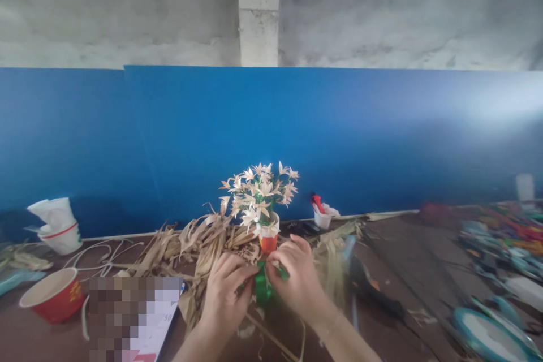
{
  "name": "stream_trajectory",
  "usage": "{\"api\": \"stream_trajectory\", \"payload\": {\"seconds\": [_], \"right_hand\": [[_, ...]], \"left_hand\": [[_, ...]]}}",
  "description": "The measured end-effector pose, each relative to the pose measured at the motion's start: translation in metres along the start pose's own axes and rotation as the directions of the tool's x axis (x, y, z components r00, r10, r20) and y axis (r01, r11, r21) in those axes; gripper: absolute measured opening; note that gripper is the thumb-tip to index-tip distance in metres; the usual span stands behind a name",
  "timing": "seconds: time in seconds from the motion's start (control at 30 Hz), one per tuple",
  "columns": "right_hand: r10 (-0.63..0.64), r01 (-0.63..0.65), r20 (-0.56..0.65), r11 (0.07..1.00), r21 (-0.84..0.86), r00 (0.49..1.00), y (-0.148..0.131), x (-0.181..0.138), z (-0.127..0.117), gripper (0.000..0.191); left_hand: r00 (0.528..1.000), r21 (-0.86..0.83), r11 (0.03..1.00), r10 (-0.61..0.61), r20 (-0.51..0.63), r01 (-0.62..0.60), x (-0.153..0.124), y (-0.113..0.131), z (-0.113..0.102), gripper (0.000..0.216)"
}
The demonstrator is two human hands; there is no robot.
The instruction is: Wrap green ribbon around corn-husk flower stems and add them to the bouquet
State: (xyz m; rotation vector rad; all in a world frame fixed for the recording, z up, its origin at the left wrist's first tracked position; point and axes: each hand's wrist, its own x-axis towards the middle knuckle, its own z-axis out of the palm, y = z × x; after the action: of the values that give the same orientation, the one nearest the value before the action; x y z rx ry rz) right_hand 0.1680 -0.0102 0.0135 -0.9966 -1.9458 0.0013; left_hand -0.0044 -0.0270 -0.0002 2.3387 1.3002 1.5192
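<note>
At the lower centre of the frame, the left hand point(229, 288) and right hand point(297, 278) pinch green material point(263, 288) between thumbs and fingertips; a light, even grip should suit it best, kept clear of the pale flowers point(262, 189) beyond.

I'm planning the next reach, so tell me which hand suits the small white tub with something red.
Probably the right hand: it is nearer the white tub; the left hand is farther, across the green material.

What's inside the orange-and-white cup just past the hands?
Pale flowers, with green among them, rise from the cup. Its walls hide whatever is lower inside; flowers cover part of its rim.
</note>
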Motion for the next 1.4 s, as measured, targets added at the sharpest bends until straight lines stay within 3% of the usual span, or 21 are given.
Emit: {"api": "stream_trajectory", "payload": {"seconds": [0.1, 0.2, 0.27, 0.37, 0.47, 0.57, 0.67, 0.87, 0.97, 1.1, 1.2, 1.27, 1.33, 1.4], "right_hand": [[-0.096, 0.09, -0.061, 0.992, -0.09, 0.994, 0.0, 0.0, -0.001, 0.014], [-0.135, 0.126, -0.066, 0.985, -0.119, 0.989, 0.001, 0.0, -0.002, 0.014], [-0.149, 0.14, -0.066, 0.982, -0.128, 0.987, 0.001, 0.0, -0.003, 0.013], [-0.156, 0.145, -0.071, 0.98, -0.14, 0.985, 0.001, -0.001, -0.002, 0.011], [-0.171, 0.156, -0.085, 0.974, -0.162, 0.982, 0.001, -0.002, -0.001, 0.012], [-0.192, 0.174, -0.09, 0.968, -0.181, 0.977, 0.002, -0.003, 0.001, 0.014], [-0.215, 0.2, -0.07, 0.964, -0.173, 0.974, 0.002, -0.005, 0.003, 0.012], [-0.237, 0.226, -0.051, 0.96, -0.165, 0.97, -0.001, -0.006, 0.003, 0.011], [-0.242, 0.229, -0.055, 0.956, -0.181, 0.969, -0.002, -0.006, 0.003, 0.013], [-0.233, 0.219, -0.065, 0.96, -0.173, 0.97, -0.002, -0.007, 0.004, 0.012], [-0.15, 0.145, -0.069, 0.987, -0.075, 0.986, -0.003, -0.007, 0.006, 0.011], [-0.04, 0.043, -0.059, 0.998, 0.055, 0.997, -0.005, -0.006, 0.006, 0.01], [0.146, -0.147, 0.023, 0.96, 0.237, 0.989, -0.007, -0.004, 0.007, 0.011], [0.36, -0.423, 0.225, 0.805, 0.415, 0.905, -0.009, -0.001, 0.006, 0.013]], "left_hand": [[0.979, -0.213, 0.956, -0.198, 0.05, 0.204, -0.003, 0.003, 0.009, 0.022], [0.916, -0.44, 0.811, -0.392, 0.081, 0.386, -0.002, 0.007, 0.016, 0.014], [0.835, -0.575, 0.638, -0.528, 0.158, 0.512, 0.0, 0.009, 0.018, 0.007], [0.678, -0.677, 0.335, -0.656, 0.331, 0.655, 0.002, 0.014, 0.018, 0.022], [0.623, -0.74, 0.166, -0.674, 0.398, 0.652, 0.004, 0.018, 0.016, 0.029], [0.594, -0.731, 0.097, -0.659, 0.461, 0.676, 0.006, 0.018, 0.013, 0.034], [0.534, -0.694, 0.008, -0.644, 0.548, 0.72, 0.009, 0.018, 0.011, 0.03], [0.411, -0.681, -0.237, -0.646, 0.643, 0.693, 0.01, 0.02, 0.01, 0.026], [0.45, -0.701, -0.186, -0.648, 0.614, 0.689, 0.008, 0.022, 0.01, 0.024], [0.517, -0.731, -0.016, -0.696, 0.499, 0.683, 0.007, 0.024, 0.014, 0.027], [0.578, -0.741, 0.135, -0.721, 0.382, 0.658, 0.007, 0.021, 0.017, 0.029], [0.68, -0.724, 0.309, -0.673, 0.291, 0.617, 0.008, 0.017, 0.016, 0.025], [0.802, -0.689, 0.495, -0.557, 0.215, 0.529, 0.009, 0.012, 0.012, 0.019], [0.89, -0.66, 0.626, -0.429, 0.155, 0.416, 0.011, 0.009, 0.008, 0.013]]}}
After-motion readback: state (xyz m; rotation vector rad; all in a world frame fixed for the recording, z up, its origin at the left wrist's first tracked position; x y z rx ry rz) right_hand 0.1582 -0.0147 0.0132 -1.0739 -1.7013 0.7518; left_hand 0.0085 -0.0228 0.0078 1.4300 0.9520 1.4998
